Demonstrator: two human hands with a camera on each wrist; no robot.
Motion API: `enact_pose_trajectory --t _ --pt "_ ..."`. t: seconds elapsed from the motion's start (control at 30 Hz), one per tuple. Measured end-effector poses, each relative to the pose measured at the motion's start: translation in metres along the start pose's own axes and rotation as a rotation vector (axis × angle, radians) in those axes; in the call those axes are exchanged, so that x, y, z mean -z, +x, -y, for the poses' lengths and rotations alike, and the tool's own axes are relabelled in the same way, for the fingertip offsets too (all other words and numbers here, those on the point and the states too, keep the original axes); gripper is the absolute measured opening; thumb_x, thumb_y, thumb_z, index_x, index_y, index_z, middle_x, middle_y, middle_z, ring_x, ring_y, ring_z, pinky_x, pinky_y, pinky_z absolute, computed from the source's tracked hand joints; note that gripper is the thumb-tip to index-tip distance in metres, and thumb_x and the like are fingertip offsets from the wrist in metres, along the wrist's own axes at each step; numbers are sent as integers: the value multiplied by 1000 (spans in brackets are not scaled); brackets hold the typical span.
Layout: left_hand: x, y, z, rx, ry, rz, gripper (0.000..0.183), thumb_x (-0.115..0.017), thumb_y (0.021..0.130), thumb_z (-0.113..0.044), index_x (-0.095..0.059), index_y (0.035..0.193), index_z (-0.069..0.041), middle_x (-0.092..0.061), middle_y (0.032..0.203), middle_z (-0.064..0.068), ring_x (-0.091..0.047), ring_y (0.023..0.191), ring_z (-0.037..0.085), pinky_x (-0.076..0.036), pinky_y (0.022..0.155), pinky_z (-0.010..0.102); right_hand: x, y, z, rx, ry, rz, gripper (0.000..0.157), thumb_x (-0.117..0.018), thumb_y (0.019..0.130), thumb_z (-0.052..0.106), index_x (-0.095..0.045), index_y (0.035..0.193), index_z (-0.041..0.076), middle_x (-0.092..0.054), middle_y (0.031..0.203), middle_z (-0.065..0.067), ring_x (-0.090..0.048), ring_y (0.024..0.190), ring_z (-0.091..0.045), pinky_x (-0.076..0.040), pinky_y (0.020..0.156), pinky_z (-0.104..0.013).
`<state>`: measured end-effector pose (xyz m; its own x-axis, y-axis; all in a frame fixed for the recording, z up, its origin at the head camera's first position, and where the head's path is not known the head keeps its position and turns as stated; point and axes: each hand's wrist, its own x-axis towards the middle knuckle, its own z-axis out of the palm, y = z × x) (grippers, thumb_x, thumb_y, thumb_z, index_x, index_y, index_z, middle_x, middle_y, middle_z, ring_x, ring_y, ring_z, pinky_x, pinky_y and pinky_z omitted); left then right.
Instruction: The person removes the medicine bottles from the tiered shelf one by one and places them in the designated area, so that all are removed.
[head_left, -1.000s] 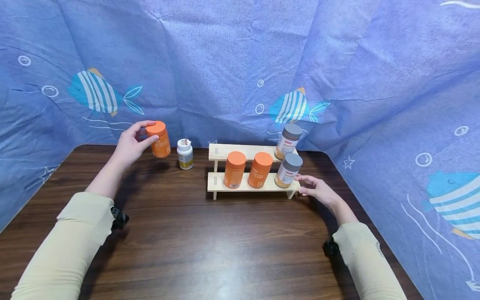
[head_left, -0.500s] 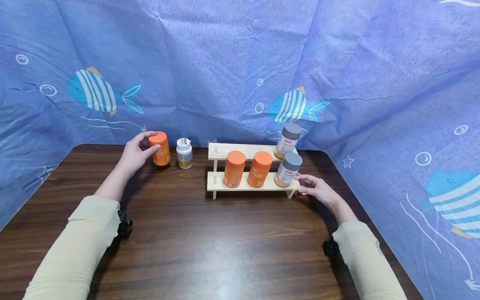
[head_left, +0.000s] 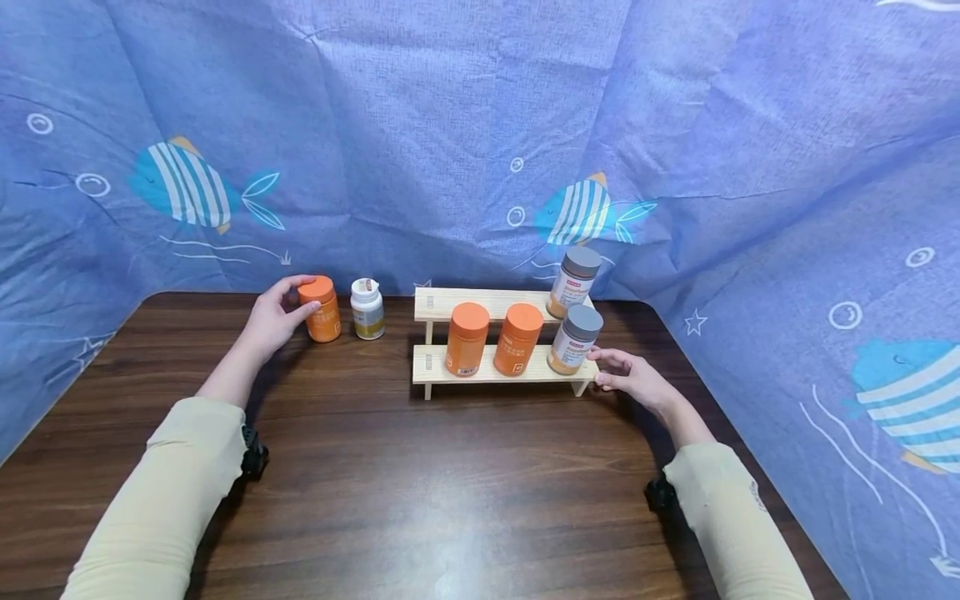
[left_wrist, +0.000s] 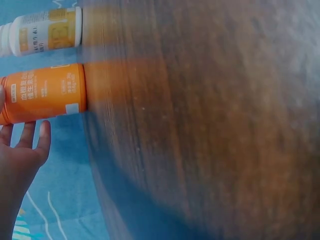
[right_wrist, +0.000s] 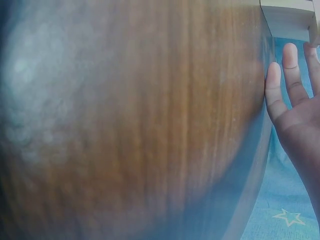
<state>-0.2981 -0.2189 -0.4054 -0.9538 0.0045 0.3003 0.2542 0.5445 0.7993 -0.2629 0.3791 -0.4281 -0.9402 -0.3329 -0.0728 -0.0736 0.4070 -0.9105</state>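
My left hand [head_left: 274, 318] grips an orange pill bottle [head_left: 325, 323] near its lid, thumb at the front and fingers behind. In the left wrist view the base of the orange bottle [left_wrist: 47, 95] is right at the tabletop. Just to its right stands a white pill bottle [head_left: 368, 317] with a gold and grey label. At the right end of a two-tier wooden rack [head_left: 487, 377], my right hand [head_left: 637, 383] holds the lower shelf's end between thumb and fingers. Its other fingers [right_wrist: 292, 70] extend beside the rack in the right wrist view.
On the lower shelf stand two orange bottles [head_left: 467, 342] and a grey-lidded bottle [head_left: 573, 342]. Another grey-lidded bottle [head_left: 573, 285] is on the upper shelf's right end. A blue fish-print cloth [head_left: 420, 150] hangs behind and beside the dark wooden table [head_left: 420, 483].
My left hand has lowered the orange bottle from above the tabletop down to it, beside the white bottle. The right hand stays at the rack's end.
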Motion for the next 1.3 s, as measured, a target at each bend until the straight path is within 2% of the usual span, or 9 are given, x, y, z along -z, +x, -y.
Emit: enact_pose_trajectory --t 0.17,0.27,0.6,0.73,1.0,1.3 --pt "1 0 0 14 -20 14 49 -59 94 -24 -45 136 -6 -45 136 25 -46 114 37 -39 92 49 -1 0 1 2 -22 -1 49 -67 87 13 -49 129 -4 -34 147 -22 -60 94 -4 -53 77 -27" --pt "1 -1 0 16 -28 19 49 -59 94 -24 -45 137 -5 -43 138 25 -46 117 40 -38 95 54 -1 0 1 10 -27 2 48 -67 88 13 -49 129 -5 -34 147 -23 -60 94 -4 -53 77 -27" --pt "5 -2 -7 32 -31 13 52 -62 92 -24 -45 136 -3 -43 140 23 -46 117 38 -39 95 52 -2 -1 1 16 -27 5 47 -66 88 12 -49 129 -5 -34 147 -23 -61 93 -3 -53 75 -25" --pt "8 -1 -12 28 -26 4 54 -63 91 -23 -44 137 -2 -44 139 21 -46 121 37 -37 100 53 -1 0 1 19 -29 9 47 -66 88 12 -49 129 -4 -33 147 -23 -61 93 -3 -53 74 -25" --pt "13 1 -19 64 -30 39 60 -65 90 -27 -41 139 -3 -41 142 22 -38 128 38 -30 105 56 0 0 -2 27 -26 10 46 -65 89 10 -48 129 -6 -30 149 -24 -61 93 -3 -53 74 -24" --pt "21 0 -42 52 3 86 60 -63 91 -26 -39 142 -5 -38 144 23 -34 132 40 -30 104 58 0 0 -1 30 -25 7 45 -66 88 10 -49 127 -5 -29 148 -26 -61 93 -3 -53 74 -25"
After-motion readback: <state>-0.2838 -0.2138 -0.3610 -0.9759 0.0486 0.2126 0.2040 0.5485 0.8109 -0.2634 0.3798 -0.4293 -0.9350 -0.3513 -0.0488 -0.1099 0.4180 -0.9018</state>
